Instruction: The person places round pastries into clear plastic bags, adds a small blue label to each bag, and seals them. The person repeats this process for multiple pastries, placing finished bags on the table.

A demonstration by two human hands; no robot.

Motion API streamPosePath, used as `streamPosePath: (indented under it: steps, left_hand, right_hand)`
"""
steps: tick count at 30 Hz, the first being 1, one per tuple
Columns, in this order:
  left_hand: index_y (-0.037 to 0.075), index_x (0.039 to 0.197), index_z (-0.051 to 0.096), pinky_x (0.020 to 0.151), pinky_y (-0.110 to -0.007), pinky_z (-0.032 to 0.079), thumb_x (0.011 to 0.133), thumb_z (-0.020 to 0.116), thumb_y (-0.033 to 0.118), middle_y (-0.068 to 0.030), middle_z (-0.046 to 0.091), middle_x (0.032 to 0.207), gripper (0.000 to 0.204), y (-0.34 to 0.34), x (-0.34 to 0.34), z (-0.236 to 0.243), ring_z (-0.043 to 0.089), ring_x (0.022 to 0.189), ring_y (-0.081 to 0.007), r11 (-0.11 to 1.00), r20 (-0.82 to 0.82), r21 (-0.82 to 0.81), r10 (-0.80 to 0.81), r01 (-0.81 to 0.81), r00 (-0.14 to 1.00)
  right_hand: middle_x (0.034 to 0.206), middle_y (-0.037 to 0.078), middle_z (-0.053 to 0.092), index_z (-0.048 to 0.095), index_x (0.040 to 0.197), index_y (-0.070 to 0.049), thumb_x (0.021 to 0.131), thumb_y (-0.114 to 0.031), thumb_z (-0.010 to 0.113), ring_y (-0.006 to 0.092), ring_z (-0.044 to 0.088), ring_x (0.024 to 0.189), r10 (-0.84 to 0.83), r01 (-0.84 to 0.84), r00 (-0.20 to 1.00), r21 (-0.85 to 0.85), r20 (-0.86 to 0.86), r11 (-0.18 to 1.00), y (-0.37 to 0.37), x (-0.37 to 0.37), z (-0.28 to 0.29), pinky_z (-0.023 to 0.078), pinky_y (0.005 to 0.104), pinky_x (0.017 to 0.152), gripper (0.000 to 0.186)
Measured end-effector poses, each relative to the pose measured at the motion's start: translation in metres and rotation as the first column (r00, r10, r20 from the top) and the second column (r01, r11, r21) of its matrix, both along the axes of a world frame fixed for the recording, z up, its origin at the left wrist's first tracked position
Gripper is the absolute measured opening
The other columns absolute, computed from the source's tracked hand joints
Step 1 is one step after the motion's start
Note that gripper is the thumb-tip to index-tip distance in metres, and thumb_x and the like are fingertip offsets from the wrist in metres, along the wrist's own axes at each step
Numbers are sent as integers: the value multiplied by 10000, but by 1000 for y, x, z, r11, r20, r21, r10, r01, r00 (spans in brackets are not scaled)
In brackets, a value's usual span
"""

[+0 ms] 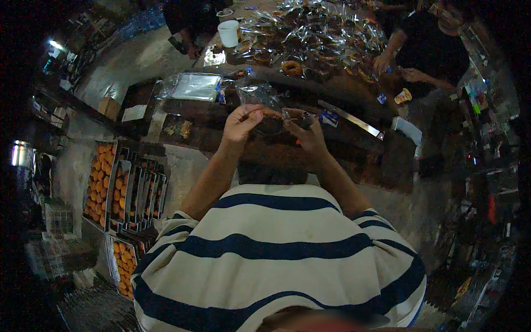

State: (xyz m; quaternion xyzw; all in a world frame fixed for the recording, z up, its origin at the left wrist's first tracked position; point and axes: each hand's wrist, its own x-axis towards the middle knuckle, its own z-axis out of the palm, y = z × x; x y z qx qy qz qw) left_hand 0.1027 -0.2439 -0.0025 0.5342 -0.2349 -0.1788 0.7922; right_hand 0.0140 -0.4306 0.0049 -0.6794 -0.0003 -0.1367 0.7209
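Note:
Over the near edge of the dark table, my left hand [242, 125] grips a brown baked piece [270, 113], thumb on its near side. Its exact kind is too dark to make out. Close by on the other side, my right hand [307, 133] has its fingers pinched on clear plastic at the end of that piece. A clear plastic bag [258, 95] lies just beyond my hands. Left of it is a stack of flat clear bags [194, 87]. A long flat metal blade or bar [354, 120] lies to the right.
A heap of clear-wrapped goods [310, 36] covers the far table, with a brown ring-shaped bread [291, 68] nearby. A white bucket [228, 33] and yellow cup [403, 96] stand there. Co-workers [431, 50] are at the far side. Trays of round buns [101, 180] stand left.

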Motion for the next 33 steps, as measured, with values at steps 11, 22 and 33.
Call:
streamPosePath:
  steps: [11,22,33]
  left_hand:
    - [19,1157,554,948,-364,417,949,423,421,-112,604,1129,471,-2,-22,29,565,1049,-242,994,-356,-111,-33,-7,934]
    - [64,1383,348,870,-361,473,961,397,444,-84,586,1012,569,-75,39,37,592,901,-205,952,-206,-209,-265,222,942]
    - [74,1156,601,723,-288,510,816,672,97,-92,619,894,349,-117,63,53,601,777,-161,782,851,69,278,-620,445]
  right_hand:
    - [777,1,599,619,864,-57,883,-296,637,79,534,691,-343,345,935,-5,95,939,21,15,-19,441,232,620,241]
    - [710,-3,573,658,896,-29,842,-264,672,88,549,646,-180,81,939,-319,-294,944,-68,63,-9,441,213,561,242]
    - [964,37,608,647,1000,-41,797,-92,697,126,582,840,159,-123,985,376,-64,918,-82,77,32,480,275,751,215]
